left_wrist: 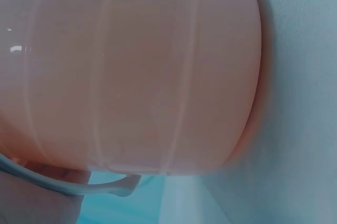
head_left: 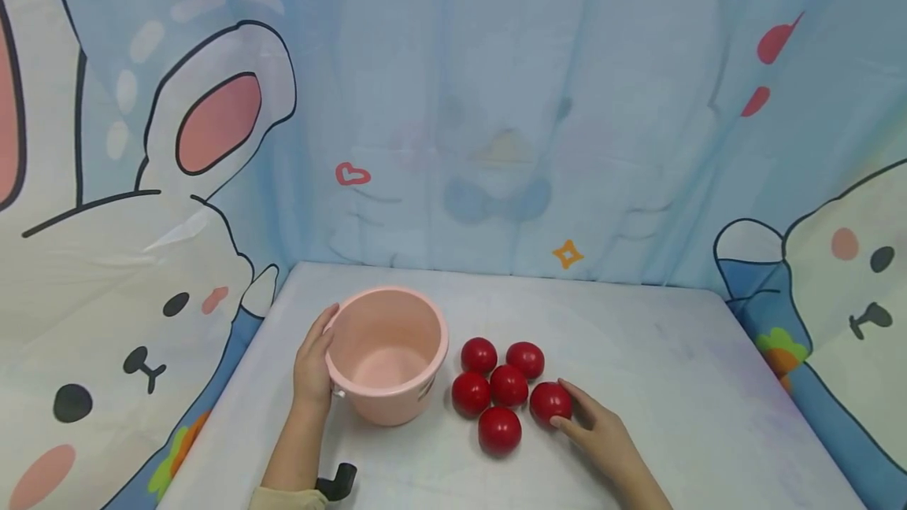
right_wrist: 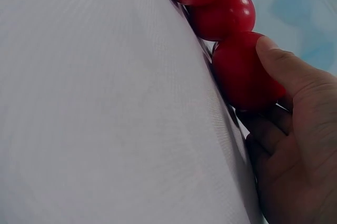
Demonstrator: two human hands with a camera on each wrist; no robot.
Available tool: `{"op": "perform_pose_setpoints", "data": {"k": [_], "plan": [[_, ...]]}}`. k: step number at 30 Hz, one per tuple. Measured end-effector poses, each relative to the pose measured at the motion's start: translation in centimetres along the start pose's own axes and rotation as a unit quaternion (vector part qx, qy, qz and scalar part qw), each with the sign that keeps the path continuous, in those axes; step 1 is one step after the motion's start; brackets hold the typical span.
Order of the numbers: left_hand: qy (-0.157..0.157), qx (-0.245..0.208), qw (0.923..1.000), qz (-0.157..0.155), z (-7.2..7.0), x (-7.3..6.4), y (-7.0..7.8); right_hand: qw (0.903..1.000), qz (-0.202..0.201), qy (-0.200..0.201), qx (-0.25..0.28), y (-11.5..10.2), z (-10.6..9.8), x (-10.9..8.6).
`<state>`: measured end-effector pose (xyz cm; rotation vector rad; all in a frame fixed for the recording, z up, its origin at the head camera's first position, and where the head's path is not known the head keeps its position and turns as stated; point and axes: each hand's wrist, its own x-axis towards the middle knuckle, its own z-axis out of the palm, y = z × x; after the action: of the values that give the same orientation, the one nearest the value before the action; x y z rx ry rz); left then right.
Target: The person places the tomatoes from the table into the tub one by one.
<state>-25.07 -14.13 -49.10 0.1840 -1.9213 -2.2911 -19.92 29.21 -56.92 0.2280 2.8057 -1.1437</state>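
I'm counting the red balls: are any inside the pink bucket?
No, the pink bucket shows a bare inside, and six red balls are to its right.

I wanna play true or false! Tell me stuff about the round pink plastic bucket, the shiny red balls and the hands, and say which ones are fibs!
1. The left hand touches the round pink plastic bucket. True.
2. The right hand holds the bucket's rim. False: it holds a shiny round red ball.
3. The head view shows six red balls. True.
4. Two balls are inside the bucket. False: no ball shows inside it.
5. The balls are to the left of the bucket. False: they are to its right.
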Motion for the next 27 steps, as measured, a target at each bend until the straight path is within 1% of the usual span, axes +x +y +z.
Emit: {"op": "perform_pose_setpoints", "data": {"k": [7, 12, 16, 22, 27], "plan": [[0.003, 0.0, 1.0, 0.001, -0.1, 0.0, -0.2, 0.9997, 0.021, 0.009, 0.009, 0.0, -0.1, 0.1], [0.002, -0.007, 1.0, -0.002, 0.0, -0.1, -0.1, 0.9994, 0.032, 0.007, 0.011, -0.3, -0.9, -0.4], [0.003, -0.007, 1.0, -0.005, 0.0, 0.0, -0.1, 0.9994, 0.023, 0.004, 0.027, -0.8, -1.8, -0.8], [0.008, 0.001, 0.9999, -0.013, 0.0, -0.1, 0.1, 0.9994, -0.008, 0.006, 0.032, -1.8, -3.2, -1.0], [0.006, -0.007, 0.9999, -0.012, 0.1, -0.1, 0.2, 0.9986, -0.031, 0.007, 0.042, -3.1, -4.5, -1.0]]}}
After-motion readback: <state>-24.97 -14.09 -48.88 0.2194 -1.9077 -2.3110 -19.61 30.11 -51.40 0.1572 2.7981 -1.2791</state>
